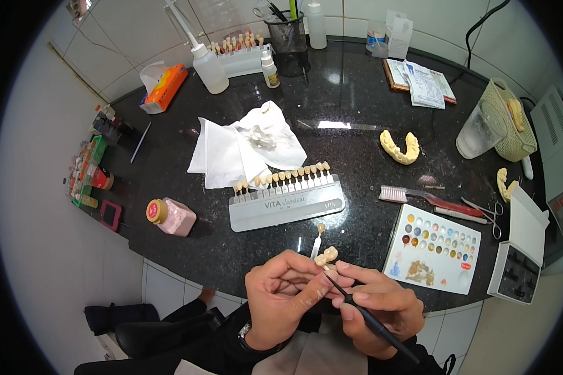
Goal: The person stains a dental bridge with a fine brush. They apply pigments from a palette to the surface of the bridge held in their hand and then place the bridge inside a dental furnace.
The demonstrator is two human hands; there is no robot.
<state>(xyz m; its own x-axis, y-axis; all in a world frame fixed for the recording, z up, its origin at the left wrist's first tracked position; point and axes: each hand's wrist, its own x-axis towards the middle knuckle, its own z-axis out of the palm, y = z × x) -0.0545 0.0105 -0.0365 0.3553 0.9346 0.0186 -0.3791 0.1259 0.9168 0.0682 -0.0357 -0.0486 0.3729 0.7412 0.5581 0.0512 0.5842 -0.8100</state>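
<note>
Both hands bare. Left hand (281, 300): dried whitish smears on the thumb, nails short. Left wrist: wristwatch (243, 335), silver-toned metal, looks like a link band; dial not readable from this angle. Left sleeve (231, 358): black, plain. Right hand (391, 304): bare past the cuff. Right sleeve (391, 367): black, matches the left. Lap: pale grey-beige cloth (313, 357), matte, soft creases; can't tell if apron or garment.
</note>
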